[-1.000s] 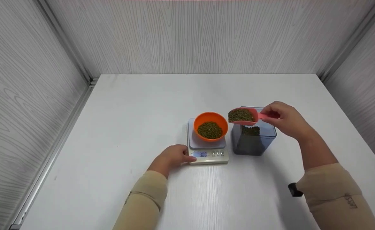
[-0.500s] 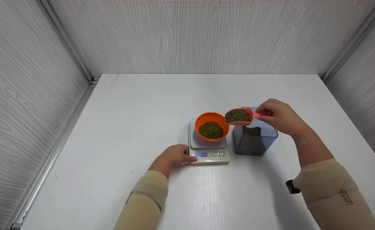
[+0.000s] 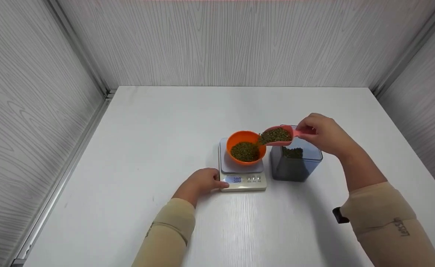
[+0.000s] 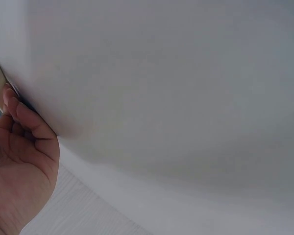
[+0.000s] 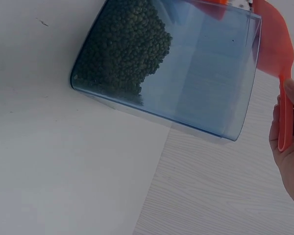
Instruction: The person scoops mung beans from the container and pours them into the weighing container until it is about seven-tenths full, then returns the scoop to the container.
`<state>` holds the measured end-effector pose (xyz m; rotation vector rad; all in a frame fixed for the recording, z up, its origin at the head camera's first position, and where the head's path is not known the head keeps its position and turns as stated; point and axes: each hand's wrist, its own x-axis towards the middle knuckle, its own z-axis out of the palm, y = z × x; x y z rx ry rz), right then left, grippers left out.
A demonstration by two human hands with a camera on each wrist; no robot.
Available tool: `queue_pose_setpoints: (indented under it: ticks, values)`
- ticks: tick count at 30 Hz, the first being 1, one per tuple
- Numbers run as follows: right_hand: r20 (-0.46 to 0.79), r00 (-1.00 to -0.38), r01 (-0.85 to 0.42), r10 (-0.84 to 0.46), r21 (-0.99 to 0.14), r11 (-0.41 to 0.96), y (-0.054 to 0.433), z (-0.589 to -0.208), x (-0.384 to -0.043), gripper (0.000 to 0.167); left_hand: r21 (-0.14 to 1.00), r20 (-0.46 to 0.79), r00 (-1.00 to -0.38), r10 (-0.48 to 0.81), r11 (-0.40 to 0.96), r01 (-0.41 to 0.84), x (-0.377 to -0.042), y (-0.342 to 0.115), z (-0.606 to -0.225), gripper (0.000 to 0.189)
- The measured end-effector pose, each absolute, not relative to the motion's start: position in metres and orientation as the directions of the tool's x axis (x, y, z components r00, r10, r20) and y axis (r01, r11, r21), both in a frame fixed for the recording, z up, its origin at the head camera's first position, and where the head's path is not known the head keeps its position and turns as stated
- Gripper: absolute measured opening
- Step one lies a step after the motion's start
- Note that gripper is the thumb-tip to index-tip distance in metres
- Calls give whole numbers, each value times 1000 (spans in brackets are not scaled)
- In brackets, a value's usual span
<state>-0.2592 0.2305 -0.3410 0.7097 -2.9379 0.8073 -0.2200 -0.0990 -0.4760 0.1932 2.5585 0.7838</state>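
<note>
My right hand (image 3: 323,133) pinches the handle of a red-pink scoop (image 5: 274,44) filled with small green beans, likely mung beans. Its lip overlaps the right rim of an orange bowl (image 3: 233,140), and beans are spilling from it into the bowl. A heap of the same beans (image 3: 244,151) lies in the bowl, which stands on a digital kitchen scale (image 3: 245,186) with a lit display. My left hand (image 3: 202,181) holds the scale's front left edge, thumb on the front panel. In the left wrist view the fingers (image 4: 29,117) curl against its side.
A clear bluish square container (image 3: 295,170) stands right of the scale, beneath the scoop. Green beans (image 5: 127,49) are banked against one side inside it. The white tabletop (image 3: 165,122) is bounded by grey wood-grain panels (image 3: 239,44) at the back and sides.
My right hand has carried the scoop left to the bowl's rim and tipped it; beans now fall into the bowl. The left hand has stayed on the scale.
</note>
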Motion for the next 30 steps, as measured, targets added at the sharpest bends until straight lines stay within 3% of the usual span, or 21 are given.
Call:
queue_pose_setpoints:
  ticks: [17,30]
  values:
    - [93,-907,-400,-411,-498,769,218,-336,-258,15,553,-382,-885,265,833,10,-219,-99,-475,35]
    - [66,-902,-409,-426,-445,797,203,-336,-260,16,571,-379,-888,261,821,-3,-218,-99,-474,35]
